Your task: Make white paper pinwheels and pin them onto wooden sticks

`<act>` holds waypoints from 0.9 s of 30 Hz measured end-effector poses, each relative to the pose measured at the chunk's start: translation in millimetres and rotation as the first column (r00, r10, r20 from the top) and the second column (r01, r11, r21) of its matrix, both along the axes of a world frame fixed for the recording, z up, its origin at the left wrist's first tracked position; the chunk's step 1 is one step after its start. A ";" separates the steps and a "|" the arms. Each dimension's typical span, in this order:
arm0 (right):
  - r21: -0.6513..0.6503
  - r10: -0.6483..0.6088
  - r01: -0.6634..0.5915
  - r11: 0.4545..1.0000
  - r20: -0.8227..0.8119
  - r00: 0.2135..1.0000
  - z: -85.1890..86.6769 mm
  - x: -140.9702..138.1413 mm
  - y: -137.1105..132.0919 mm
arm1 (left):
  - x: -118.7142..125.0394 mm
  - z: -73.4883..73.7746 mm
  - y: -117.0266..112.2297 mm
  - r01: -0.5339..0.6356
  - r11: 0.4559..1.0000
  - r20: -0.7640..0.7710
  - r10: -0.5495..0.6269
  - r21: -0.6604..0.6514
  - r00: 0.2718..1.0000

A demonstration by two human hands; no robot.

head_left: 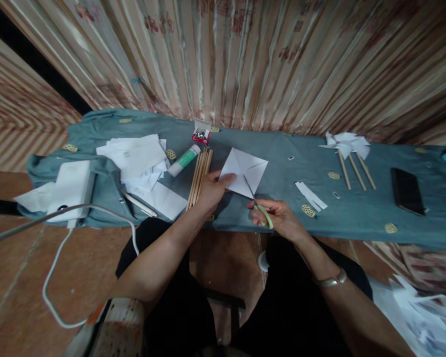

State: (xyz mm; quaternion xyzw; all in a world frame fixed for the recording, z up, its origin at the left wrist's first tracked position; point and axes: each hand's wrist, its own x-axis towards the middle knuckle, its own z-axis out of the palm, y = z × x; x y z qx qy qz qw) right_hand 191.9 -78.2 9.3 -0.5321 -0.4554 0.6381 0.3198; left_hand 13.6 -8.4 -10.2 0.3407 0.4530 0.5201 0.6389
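My left hand (213,189) pinches the left corner of a square white sheet of paper (241,166), thumb on top. The sheet shows crease lines, and a slit runs in from its right corner. In my right hand (275,215) is a pair of scissors (262,213) with light green handles, its blades at the lower edge of the paper and pointing toward the middle. Wooden sticks (198,176) lie beside my left hand. A green and white glue stick (185,160) rests left of the sticks.
White papers (137,153) and a pen (139,204) lie at left, near a white power bank (70,186) with a cable. Behind is a small red box (201,135) of metal pieces. Paper strips (310,196), paper pinwheels (345,145) and a phone (408,191) lie right.
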 end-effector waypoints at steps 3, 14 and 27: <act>-0.001 -0.016 0.016 1.000 -0.002 1.000 -2.6 0.1 -0.2 | 0.1 -0.6 0.2 0.001 1.000 0.012 -0.001 0.005 1.000; 0.023 -0.017 0.017 1.000 0.008 1.000 -0.6 -1.4 -0.8 | 0.1 0.9 -0.1 -0.014 1.000 -0.002 0.014 0.009 1.000; 0.016 -0.041 0.041 0.999 0.005 0.999 -1.7 -3.5 0.0 | 0.1 0.3 -0.2 -0.005 1.000 0.012 0.005 0.009 1.000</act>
